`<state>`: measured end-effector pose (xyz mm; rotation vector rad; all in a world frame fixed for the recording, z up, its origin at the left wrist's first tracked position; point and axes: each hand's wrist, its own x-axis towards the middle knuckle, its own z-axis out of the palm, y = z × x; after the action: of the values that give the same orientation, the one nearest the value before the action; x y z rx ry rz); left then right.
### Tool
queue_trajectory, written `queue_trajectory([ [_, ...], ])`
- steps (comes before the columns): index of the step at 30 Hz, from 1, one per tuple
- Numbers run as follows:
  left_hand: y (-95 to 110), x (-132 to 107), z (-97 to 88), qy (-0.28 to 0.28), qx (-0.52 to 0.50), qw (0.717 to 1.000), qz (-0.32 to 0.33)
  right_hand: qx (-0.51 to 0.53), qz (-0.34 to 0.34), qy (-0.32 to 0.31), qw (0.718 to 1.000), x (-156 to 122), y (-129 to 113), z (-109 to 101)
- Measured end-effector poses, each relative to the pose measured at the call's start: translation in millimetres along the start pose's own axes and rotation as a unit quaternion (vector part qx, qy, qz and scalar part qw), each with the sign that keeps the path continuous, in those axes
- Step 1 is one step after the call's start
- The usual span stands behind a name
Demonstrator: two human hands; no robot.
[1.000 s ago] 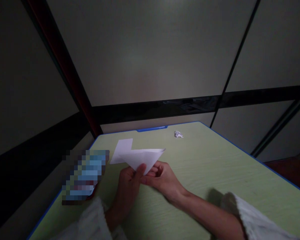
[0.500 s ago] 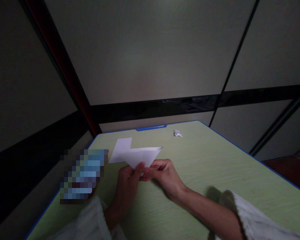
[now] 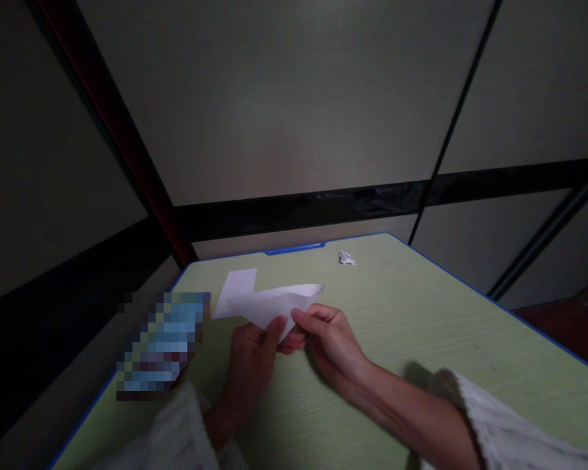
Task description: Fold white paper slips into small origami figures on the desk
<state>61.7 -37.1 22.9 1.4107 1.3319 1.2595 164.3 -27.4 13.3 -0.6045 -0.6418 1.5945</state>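
Observation:
A folded white paper (image 3: pixel 274 303), roughly triangular, is held just above a pale green table (image 3: pixel 421 339). My left hand (image 3: pixel 252 365) pinches its lower point from the left, thumb on top. Closed on the paper's right edge, the fingers of my right hand (image 3: pixel 330 343) curl over it. Behind the folded piece lies a flat white sheet (image 3: pixel 235 290) on the table, partly hidden by it.
A small crumpled white paper bit (image 3: pixel 345 259) lies near the table's far edge. A blurred blue object (image 3: pixel 161 343) sits at the table's left edge. The table has a blue rim (image 3: pixel 294 249), with walls close behind and to the left.
My right hand has shifted from the paper's lower tip up along its right edge, and the right corner of the paper has curled up slightly. My left hand has stayed put.

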Motion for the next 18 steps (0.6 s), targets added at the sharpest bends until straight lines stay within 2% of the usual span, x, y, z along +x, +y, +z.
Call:
queue_trajectory([
  [4,0,0,-0.6,-0.005,-0.018,1.0,-0.014,0.002,-0.026,0.039,0.999,6,-9,-2],
  [11,-1,0,0.1,-0.023,-0.035,0.998,-0.037,-0.03,-0.066,0.058,0.996,16,-23,-12],
  [15,-4,3,-1.5,-0.057,-0.067,0.994,-0.071,-0.042,-0.064,0.047,0.996,21,-26,-18],
  [18,-8,5,-3.8,-0.093,-0.104,0.985,-0.097,-0.07,-0.036,-0.001,0.997,22,-32,-22],
])
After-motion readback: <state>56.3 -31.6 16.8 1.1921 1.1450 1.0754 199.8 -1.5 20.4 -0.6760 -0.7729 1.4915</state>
